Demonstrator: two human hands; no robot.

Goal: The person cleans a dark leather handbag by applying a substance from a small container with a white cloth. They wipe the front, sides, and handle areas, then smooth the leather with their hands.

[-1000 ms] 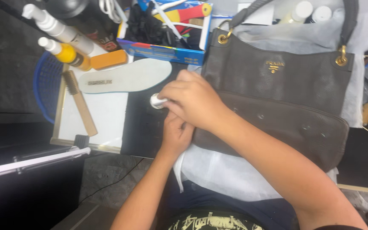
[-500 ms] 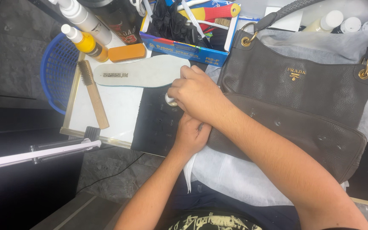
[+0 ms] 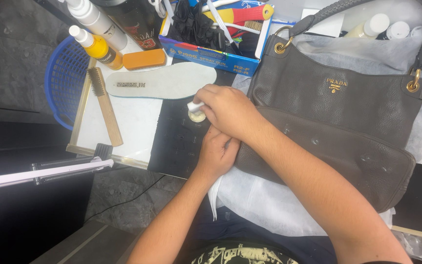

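One dark grey handbag (image 3: 338, 122) with a small gold emblem lies right of the hands, one white insole (image 3: 164, 81) and one blue carton (image 3: 211, 49) beyond them, while the right hand (image 3: 228, 110) pinches a white cloth (image 3: 194, 105) onto one small round tin (image 3: 197, 116) and the left hand (image 3: 216, 154), curled, presses the bag's edge.

White foam shoe insole (image 3: 164, 82), flat on the white board (image 3: 133, 122). Wooden-handled bristle brush (image 3: 104, 105), lying beside the insole on the same board. Yellow squeeze bottle with white nozzle (image 3: 97, 48) and white spray bottle (image 3: 94, 19), side by side. Orange rectangular block (image 3: 144, 58). Round blue plastic basket (image 3: 63, 83), partly under the board. Blue cardboard box (image 3: 211, 49), holding brushes.
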